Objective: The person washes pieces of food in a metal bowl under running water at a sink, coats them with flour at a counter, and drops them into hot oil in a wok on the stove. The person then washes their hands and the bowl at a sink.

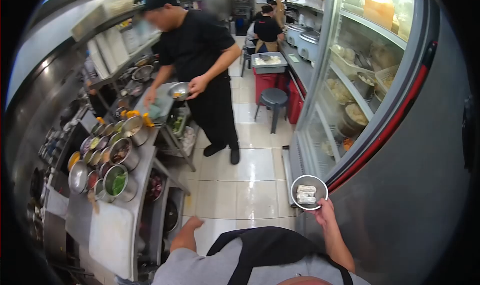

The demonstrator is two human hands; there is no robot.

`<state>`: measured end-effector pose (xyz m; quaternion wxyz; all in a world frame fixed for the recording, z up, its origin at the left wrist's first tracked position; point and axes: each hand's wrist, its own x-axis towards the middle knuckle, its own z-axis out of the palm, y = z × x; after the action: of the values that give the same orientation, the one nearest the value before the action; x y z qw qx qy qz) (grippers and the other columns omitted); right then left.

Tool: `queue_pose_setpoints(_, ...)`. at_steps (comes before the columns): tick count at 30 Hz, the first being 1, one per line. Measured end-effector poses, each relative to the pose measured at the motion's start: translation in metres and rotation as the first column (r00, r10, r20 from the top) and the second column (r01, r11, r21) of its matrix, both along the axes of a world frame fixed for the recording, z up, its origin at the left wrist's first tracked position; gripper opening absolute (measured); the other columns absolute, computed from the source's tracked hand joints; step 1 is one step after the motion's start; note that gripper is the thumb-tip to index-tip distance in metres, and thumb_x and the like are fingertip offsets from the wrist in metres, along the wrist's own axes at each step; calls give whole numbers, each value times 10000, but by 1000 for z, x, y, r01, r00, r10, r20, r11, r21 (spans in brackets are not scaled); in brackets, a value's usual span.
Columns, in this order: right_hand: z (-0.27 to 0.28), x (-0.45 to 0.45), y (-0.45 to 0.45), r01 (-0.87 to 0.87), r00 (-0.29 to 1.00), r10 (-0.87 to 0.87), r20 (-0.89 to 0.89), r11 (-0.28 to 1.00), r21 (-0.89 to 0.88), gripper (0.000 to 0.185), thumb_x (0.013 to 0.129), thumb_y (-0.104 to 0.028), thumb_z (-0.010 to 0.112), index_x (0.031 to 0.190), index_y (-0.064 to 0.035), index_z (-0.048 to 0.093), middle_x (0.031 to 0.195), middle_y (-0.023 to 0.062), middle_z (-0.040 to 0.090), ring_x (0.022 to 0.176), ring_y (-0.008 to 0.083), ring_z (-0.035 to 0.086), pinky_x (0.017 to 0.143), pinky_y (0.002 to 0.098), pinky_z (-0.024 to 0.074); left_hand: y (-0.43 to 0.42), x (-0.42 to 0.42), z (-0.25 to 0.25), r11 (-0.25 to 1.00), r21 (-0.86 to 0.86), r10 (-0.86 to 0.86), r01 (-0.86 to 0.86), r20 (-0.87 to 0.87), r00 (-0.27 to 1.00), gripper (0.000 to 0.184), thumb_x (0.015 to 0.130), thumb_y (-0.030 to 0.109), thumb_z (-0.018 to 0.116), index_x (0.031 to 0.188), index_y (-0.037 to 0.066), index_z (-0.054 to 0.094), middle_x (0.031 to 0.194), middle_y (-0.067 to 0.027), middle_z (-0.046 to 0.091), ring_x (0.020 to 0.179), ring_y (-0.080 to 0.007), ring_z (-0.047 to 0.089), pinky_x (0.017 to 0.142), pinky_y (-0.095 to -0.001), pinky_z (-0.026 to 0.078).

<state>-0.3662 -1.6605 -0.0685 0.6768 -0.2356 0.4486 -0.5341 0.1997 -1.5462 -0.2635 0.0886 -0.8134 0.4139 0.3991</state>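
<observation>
My right hand (325, 211) is closed on the rim of a round metal bowl (325, 197), thumb and fingers at its near right side. Inside the bowl lie a few white, block-like pieces (306, 192) that I cannot identify. The bowl is level, in front of the tall glass-door fridge (320, 130). On the other side of me, my left hand (194, 222) hangs low over the tiled floor near the steel worktable (150, 172). Its fingers look loosely bent, partly hidden, with nothing visible in them.
Several metal containers of ingredients (117, 182) and a white cutting board (111, 240) occupy the worktable. A co-worker in black (200, 45) stands ahead, holding a small metal bowl (178, 91). Farther along are a grey stool (273, 100) and red bins (267, 82). Tiled floor (237, 192) runs between.
</observation>
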Motion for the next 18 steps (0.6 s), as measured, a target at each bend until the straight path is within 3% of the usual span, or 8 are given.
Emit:
queue_pose_setpoints(1,4,-5,-25,31,999,-30,27,999,-27,542,767,1,425,1308,23,388,1238,238,543,1034,464,615,766,627,580,-62,-15,1,927,-263,-257,269,78,963,445,860,428,608,1012,20,702,1125,-209,655,1063,-377,612,941,-471,472)
queue_pose_setpoints(2,18,-3,-40,60,996,-58,71,998,-21,543,773,-12,429,1314,11,394,1234,232,556,1045,462,613,772,616,581,-119,-41,15,875,-425,-242,234,36,970,451,857,425,608,1036,21,696,1113,-220,649,1051,-391,609,937,-458,478)
queue_pose_setpoints(6,17,-4,-127,144,985,-143,94,989,-8,554,767,-56,445,1314,26,408,1232,253,567,1042,444,623,764,594,581,-285,-142,127,732,-642,-484,226,-258,836,439,870,362,668,1159,36,617,1087,-176,671,964,-328,657,847,-390,514)
queue_pose_setpoints(9,5,12,-214,174,972,-165,165,984,-40,551,763,-61,440,1306,32,413,1226,260,568,1023,436,634,762,585,582,-358,-179,171,645,-691,-629,325,-239,740,433,906,356,639,1200,43,591,1104,-145,672,971,-266,660,876,-362,515)
queue_pose_setpoints(11,-6,30,-282,163,967,-147,207,984,-65,552,757,-49,443,1302,24,404,1219,259,568,1020,446,630,755,595,581,-392,-182,173,712,-640,-582,288,-308,753,445,901,370,643,1201,45,594,1098,-149,672,976,-278,659,874,-369,515)
queue_pose_setpoints(13,-6,53,-364,209,965,-204,162,978,-10,582,747,-30,444,1324,4,377,1222,253,566,1013,456,629,751,610,576,-428,-158,117,773,-531,-546,348,-278,790,477,892,405,637,1195,39,596,1133,-175,658,1050,-319,630,905,-394,498)
queue_pose_setpoints(15,-7,72,-453,54,983,-38,177,995,-86,617,745,-6,434,1354,-31,341,1224,249,558,1003,456,639,740,606,585,-447,-130,106,798,-349,-574,491,-194,795,506,887,447,625,1193,44,604,1147,-175,653,1070,-328,623,926,-401,485)
queue_pose_setpoints(18,13,120,-569,-63,989,77,126,993,-104,604,755,-5,432,1351,-16,338,1218,257,553,1008,451,640,754,593,588,-472,-94,112,884,-393,-374,252,-274,886,467,875,418,640,1172,58,622,1101,-169,670,1057,-322,634,913,-394,492)
